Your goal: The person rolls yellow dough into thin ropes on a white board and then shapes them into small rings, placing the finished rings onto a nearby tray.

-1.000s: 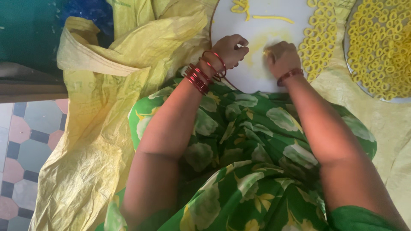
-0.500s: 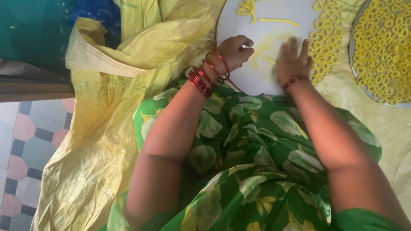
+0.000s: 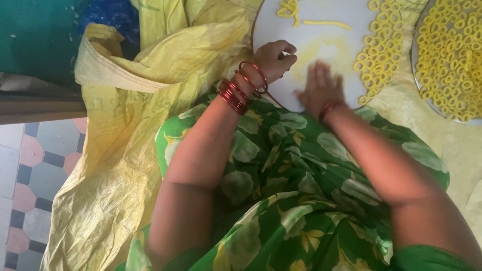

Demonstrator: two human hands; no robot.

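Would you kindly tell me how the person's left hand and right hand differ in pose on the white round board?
The left hand is curled into a loose fist at the white round board's near left edge, while the right hand lies flat, fingers spread and blurred, on the yellow-smeared middle. The left wrist carries a stack of red bangles; the right wrist shows only one red band. Both hands are bare and rest on the same board.

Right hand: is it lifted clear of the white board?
No, the right hand lies flat, palm down, on the white board, over a yellow smear near the board's near edge.
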